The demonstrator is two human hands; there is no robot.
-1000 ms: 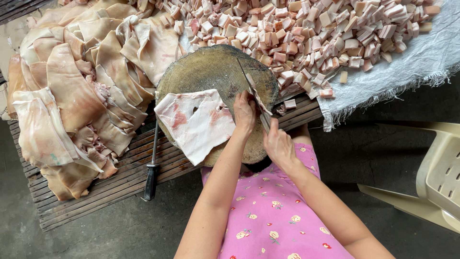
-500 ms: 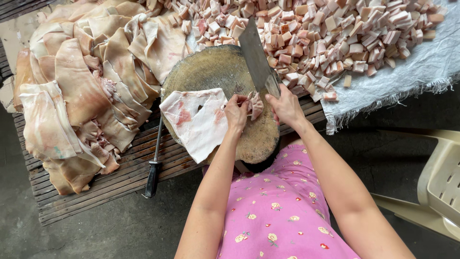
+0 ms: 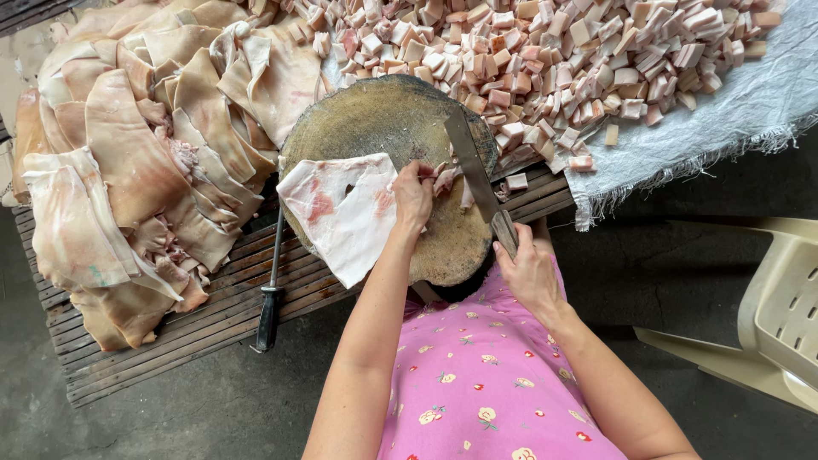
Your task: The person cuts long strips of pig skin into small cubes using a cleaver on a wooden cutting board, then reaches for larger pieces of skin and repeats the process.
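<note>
Right hand [image 3: 530, 274] of mine is wrapped around the handle of the cleaver [image 3: 474, 170], at the near edge of the round wooden chopping block [image 3: 375, 119], with the blade lying flat across the block's right half and pointing away from me. My left hand [image 3: 413, 194] sits near the middle of the block, fingers curled down and pinching the right edge of one pale slab of pork skin [image 3: 341, 213], which covers the block's near-left part and hangs over its rim toward me. Between that hand and the blade lie a few small cut strips [image 3: 447, 179], touching the block; I cannot count them exactly. Left of the block, one dark-handled sharpening steel [image 3: 271, 285] lies on the slatted bamboo platform [image 3: 170, 341], its tip hidden under the slab. Further left of the block is a heap of uncut skin sheets [image 3: 128, 170], overlapping too much to count, crowding right up against the block's left rim. Beyond the block and to its right, a large pile of diced cubes [image 3: 554, 60] spreads over a white woven sack [image 3: 733, 119], the nearest cubes touching the block's far-right rim. One pale plastic chair [image 3: 780, 315] stands well to the right of the block. My pink flowered shirt [image 3: 486, 383] shows below the block's near edge.
</note>
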